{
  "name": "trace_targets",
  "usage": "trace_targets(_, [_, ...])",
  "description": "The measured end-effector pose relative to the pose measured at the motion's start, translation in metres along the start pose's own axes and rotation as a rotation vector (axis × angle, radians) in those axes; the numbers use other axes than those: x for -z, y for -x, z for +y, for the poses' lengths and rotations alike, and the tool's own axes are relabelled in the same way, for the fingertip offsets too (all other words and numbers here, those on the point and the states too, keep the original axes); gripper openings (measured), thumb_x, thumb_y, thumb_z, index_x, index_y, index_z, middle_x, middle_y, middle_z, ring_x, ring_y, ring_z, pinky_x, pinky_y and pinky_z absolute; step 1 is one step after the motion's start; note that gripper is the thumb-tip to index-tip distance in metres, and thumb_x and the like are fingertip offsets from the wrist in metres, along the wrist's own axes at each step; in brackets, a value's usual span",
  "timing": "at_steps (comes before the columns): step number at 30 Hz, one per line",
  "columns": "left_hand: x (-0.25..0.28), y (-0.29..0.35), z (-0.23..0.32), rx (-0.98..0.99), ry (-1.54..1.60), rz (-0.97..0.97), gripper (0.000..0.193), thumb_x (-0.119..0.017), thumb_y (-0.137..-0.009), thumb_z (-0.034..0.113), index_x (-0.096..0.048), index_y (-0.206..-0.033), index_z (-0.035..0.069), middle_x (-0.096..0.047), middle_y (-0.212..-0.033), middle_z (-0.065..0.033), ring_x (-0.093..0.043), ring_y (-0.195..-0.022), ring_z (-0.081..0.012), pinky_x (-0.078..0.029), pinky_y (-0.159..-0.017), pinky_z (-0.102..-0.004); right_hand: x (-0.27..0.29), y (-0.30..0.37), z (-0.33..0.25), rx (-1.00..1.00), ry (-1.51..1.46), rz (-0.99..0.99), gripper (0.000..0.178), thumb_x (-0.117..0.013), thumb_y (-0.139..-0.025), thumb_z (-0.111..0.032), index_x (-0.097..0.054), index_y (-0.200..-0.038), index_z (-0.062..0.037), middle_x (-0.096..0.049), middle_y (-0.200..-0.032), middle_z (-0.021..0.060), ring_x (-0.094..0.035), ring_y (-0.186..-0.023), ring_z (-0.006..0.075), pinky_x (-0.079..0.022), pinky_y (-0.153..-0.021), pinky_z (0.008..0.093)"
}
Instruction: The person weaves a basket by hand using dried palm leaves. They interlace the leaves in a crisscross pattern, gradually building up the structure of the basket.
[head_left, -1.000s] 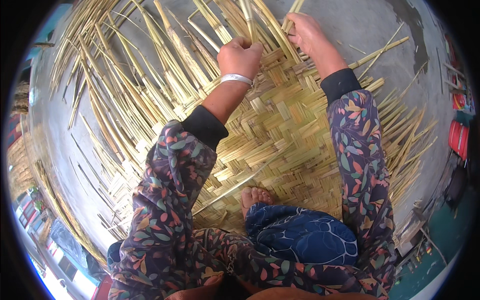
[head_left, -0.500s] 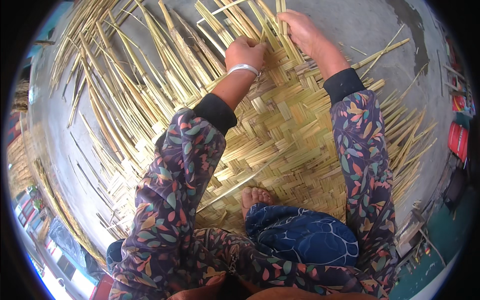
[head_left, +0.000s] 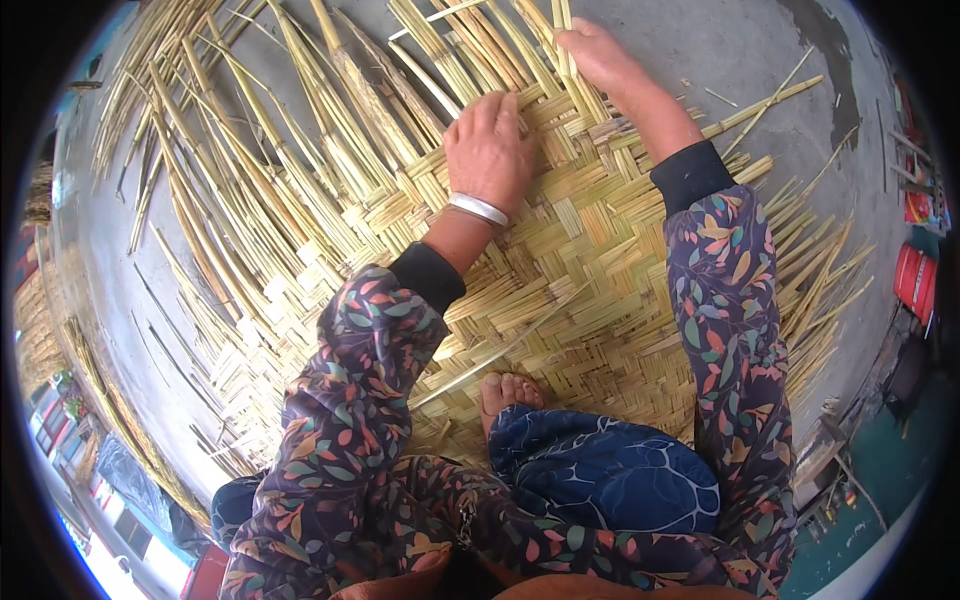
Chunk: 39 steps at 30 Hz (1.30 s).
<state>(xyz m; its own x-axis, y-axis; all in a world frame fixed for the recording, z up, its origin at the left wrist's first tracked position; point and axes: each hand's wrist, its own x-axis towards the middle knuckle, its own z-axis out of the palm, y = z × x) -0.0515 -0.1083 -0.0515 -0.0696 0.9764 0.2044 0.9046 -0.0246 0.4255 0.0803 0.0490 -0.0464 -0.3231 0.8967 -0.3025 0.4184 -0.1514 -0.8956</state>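
Observation:
A woven mat (head_left: 590, 290) of split yellow-green reeds spreads in front of me, its loose ends fanning out at the far and side edges. At its far edge my right hand (head_left: 597, 52) is closed, pinching an upright reed strip (head_left: 563, 50) between thumb and fingers. My left hand (head_left: 488, 150), with a silver bangle (head_left: 478, 208) at the wrist, lies palm down on the weave a little nearer and to the left. Its fingers stretch toward the loose reeds; the fingertips and thumb are partly hidden. My bare foot (head_left: 510, 390) rests on the mat's near part.
Long unwoven reeds (head_left: 215, 200) stick out across the grey floor (head_left: 700, 50) at the left. A reed bundle (head_left: 120, 420) lies at the far left rim. At the right rim stands a red container (head_left: 914, 280) among clutter.
My left hand has come back toward me from the reeds and flattened from a pinch onto the weave. The right hand keeps its hold on the strip, almost still.

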Motion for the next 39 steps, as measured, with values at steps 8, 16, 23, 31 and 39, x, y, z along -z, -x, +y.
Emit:
trace_targets(8, [-0.005, 0.003, 0.009, -0.034, -0.123, -0.12, 0.062, -0.06, -0.085, 0.044, -0.046, -0.13, 0.003, -0.043, -0.133, -0.0108, -0.036, -0.129, -0.0277, -0.028, -0.105, -0.0441, 0.003, 0.0, 0.004, 0.085, 0.484, 0.027, 0.037, -0.048, -0.09, -0.031, -0.054, -0.103, 0.003, -0.061, -0.087, 0.0193, -0.057, -0.082, 0.0289, -0.044, -0.08, 0.0405])
trace_targets(16, [-0.002, 0.008, 0.008, -0.037, -0.033, -0.031, 0.055, -0.058, -0.086, 0.04, -0.05, -0.127, 0.004, -0.045, -0.133, -0.0114, -0.038, -0.127, -0.0283, -0.028, -0.105, -0.045, 0.009, 0.019, 0.004, 0.158, 0.27, 0.038, 0.034, -0.048, -0.092, -0.03, -0.055, -0.105, 0.0002, -0.063, -0.089, 0.013, -0.056, -0.081, 0.0207, -0.045, -0.078, 0.0345])
trace_targets(23, [-0.002, 0.0, 0.011, -0.032, -0.159, -0.106, 0.06, -0.052, -0.089, 0.045, -0.045, -0.132, 0.004, -0.044, -0.135, -0.0106, -0.037, -0.129, -0.0263, -0.025, -0.106, -0.0471, 0.008, 0.033, -0.007, 0.073, 0.161, 0.023, 0.035, -0.049, -0.093, -0.03, -0.056, -0.11, 0.0001, -0.062, -0.089, 0.0071, -0.054, -0.084, 0.0135, -0.044, -0.079, 0.031])
trace_targets(31, [0.008, -0.012, -0.005, -0.097, -0.187, -0.147, 0.043, -0.051, -0.09, 0.037, -0.053, -0.123, 0.011, -0.054, -0.125, -0.0065, -0.047, -0.119, -0.0214, -0.03, -0.1, -0.0502, 0.004, 0.021, 0.0, 0.083, -0.097, 0.059, 0.03, -0.046, -0.093, -0.022, -0.056, -0.113, -0.0019, -0.061, -0.089, 0.0087, -0.055, -0.081, 0.016, -0.047, -0.073, 0.0307])
trace_targets(39, [0.017, -0.095, -0.015, 0.082, 0.057, -0.544, 0.029, -0.054, -0.082, 0.018, -0.067, -0.104, 0.005, -0.067, -0.101, -0.0179, -0.064, -0.096, -0.0343, -0.049, -0.083, -0.0426, 0.023, 0.025, -0.01, -0.199, -0.3, 0.186, 0.022, -0.041, -0.092, -0.019, -0.056, -0.1, -0.005, -0.051, -0.066, 0.0037, -0.047, -0.049, 0.0161, -0.039, -0.044, 0.0326])
